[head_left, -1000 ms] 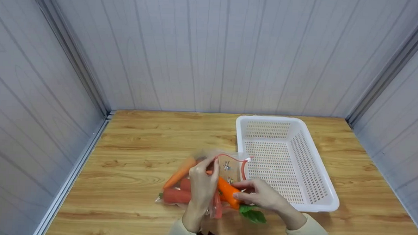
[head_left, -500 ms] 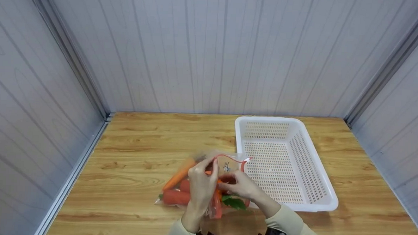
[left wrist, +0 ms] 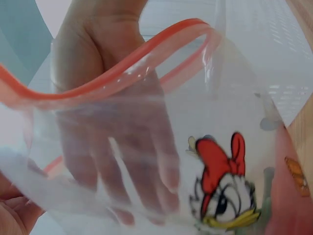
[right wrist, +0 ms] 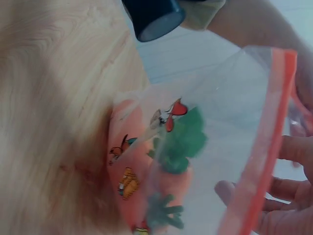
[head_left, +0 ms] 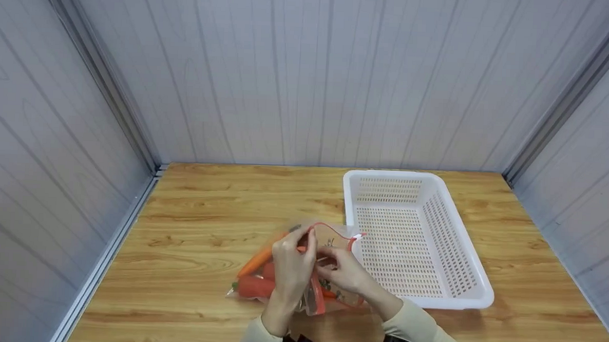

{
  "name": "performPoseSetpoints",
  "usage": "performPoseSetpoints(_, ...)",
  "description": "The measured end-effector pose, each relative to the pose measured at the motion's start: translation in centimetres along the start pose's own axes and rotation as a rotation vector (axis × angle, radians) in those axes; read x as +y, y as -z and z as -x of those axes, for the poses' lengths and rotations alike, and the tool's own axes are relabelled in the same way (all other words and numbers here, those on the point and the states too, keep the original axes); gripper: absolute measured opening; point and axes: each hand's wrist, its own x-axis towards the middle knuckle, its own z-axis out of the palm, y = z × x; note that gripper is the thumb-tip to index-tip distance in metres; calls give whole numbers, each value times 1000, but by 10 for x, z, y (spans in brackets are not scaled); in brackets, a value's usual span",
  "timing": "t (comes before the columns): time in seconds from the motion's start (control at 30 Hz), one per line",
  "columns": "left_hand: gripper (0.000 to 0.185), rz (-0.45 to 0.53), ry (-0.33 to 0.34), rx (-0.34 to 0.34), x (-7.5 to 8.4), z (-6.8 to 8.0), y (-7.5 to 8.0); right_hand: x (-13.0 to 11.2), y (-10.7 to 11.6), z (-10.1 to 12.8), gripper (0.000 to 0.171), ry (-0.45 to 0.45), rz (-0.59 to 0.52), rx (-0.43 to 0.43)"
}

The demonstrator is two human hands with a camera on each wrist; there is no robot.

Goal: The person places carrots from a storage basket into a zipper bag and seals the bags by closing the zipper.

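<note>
A clear zip bag (head_left: 338,234) with an orange-red rim and cartoon prints lies on the table, its mouth gaping. Inside are an orange carrot (head_left: 255,263) and a thick reddish vegetable (head_left: 253,287) with a green end. Green leafy tops (right wrist: 183,142) show through the plastic in the right wrist view. My left hand (head_left: 292,265) pinches the bag's rim and holds it up. My right hand (head_left: 345,270) reaches into the mouth. Through the plastic in the left wrist view, the right hand's fingers (left wrist: 122,176) look nearly straight, with nothing held in them.
A white perforated basket (head_left: 470,255) stands right of the bag, close to its rim. Pale panelled walls (head_left: 308,89) close off the back and both sides of the wooden table (head_left: 195,207).
The right hand has moved left into the bag's mouth with a leafy-topped orange carrot and let it go inside. The left hand keeps its place on the rim.
</note>
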Motion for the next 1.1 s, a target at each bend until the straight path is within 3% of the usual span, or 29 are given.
performPoseSetpoints(0.13, 8, -5, 18, -26, 1, -5, 4, 0, 5, 4, 25, 29, 24, 2)
performPoseSetpoints(0.37, 9, -35, 26, -102, 4, -16, 11, 2, 23, 13, 28, 49, -41, -10)
performPoseSetpoints(0.53, 9, -60, 16, -122, 5, -24, 17, -6, 39, 21, 25, 61, -38, 32)
performPoseSetpoints(0.7, 9, -103, -21, -136, 8, -32, 22, -7, 55, 24, 23, 124, -14, 121)
performPoseSetpoints(0.9, 8, -117, -71, -148, 12, -41, 25, -1, 66, 26, 17, 218, 40, 306)
performPoseSetpoints(1.1, 8, -132, -86, -186, 18, -47, 26, -6, 68, 27, 26, 319, 137, 437)
